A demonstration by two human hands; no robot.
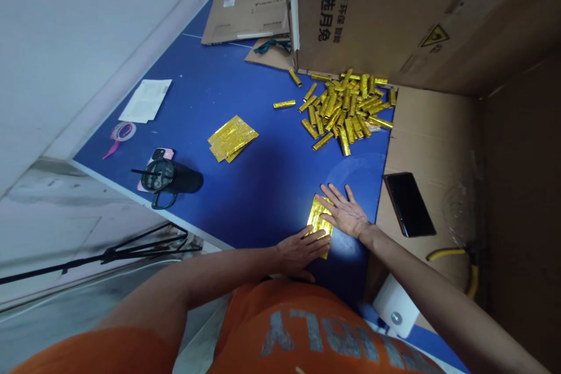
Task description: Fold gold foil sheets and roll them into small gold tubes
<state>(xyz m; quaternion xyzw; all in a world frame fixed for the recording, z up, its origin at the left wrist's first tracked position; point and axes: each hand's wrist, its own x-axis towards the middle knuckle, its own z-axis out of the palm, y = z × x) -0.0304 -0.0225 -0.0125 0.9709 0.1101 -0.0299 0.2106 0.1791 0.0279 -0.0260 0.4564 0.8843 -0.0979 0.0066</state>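
Observation:
A shiny gold foil sheet (320, 219) lies flat on the blue table, close to my body. My left hand (302, 250) rests on its lower part with the fingers stretched out. Across the upper right part of the foil lies my right hand (346, 213), its fingers spread. Both palms face down, and part of the sheet is hidden under them. A small stack of flat gold foil sheets (233, 137) sits farther left. Beyond my hands is a heap of rolled gold foil tubes (344, 105), several of them loose at its edge.
A dark mug with a straw (186, 178) stands at the left beside a pink phone (163, 153). Paper (146, 99) and a tape roll (124, 131) lie behind. A black phone (409, 204) lies on cardboard at right. Large cardboard boxes (372, 17) wall the back and right.

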